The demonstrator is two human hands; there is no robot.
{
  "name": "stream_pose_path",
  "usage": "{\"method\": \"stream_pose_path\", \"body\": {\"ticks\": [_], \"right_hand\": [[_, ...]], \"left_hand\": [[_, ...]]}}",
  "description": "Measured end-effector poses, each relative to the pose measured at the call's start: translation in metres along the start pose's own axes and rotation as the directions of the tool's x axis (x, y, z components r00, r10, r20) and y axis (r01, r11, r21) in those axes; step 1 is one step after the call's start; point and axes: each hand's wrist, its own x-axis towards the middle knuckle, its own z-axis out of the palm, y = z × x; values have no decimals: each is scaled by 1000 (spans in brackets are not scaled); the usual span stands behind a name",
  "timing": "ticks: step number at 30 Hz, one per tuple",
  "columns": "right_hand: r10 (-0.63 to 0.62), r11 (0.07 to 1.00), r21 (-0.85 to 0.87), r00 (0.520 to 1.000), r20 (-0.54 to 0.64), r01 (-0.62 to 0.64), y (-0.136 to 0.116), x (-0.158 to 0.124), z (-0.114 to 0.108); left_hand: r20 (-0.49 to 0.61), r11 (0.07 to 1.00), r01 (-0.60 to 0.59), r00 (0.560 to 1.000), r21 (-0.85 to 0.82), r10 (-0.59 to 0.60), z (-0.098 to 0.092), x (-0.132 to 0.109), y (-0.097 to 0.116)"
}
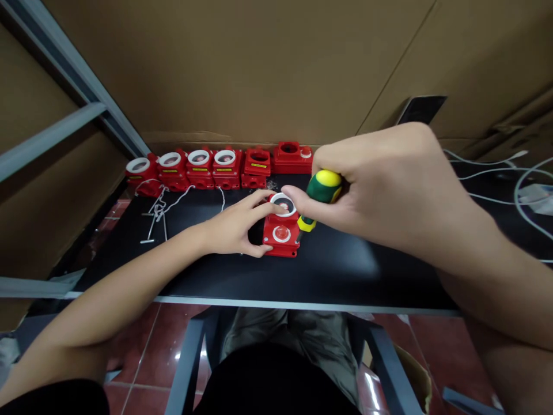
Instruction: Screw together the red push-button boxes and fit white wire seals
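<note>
Red box [280,220] sits mid-worktop [337,276]; my left hand [233,227] is half-curled, holding it from nine o'clock. My right hand [371,178] is closed round a green-and-yellow screwdriver [324,187], tip at the box's four o'clock corner, contact unclear. Metal bars [151,229] with white cord [159,216], nine o'clock. Farther, more red boxes [231,176], ten to twelve.

Dim light leaves a soft sheen on the tabletop [345,271] and glare on the tiles [159,363].
</note>
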Motion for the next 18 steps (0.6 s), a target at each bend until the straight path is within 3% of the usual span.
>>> {"method": "stream_pose_path", "body": {"ticks": [3,8,12,15,18], "right_hand": [[-42,999,20,998,-47,43,0,1,4],[-103,990,95,994,-30,105,-5,1,4],[34,998,50,978,-207,-24,-6,2,-17],[164,983,94,985,-57,-159,12,3,-34],[317,909,239,939,134,-341,44,1,-29]], "left_hand": [[-10,1000,-4,1000,-13,4,-1,0,1],[-13,1000,17,1000,-25,-17,4,0,-1],[-66,999,1,998,-41,-4,12,0,-9],[-69,994,-27,997,-104,20,8,-1,-15],[44,989,9,999,-149,-3,-8,-5,-16]]}}
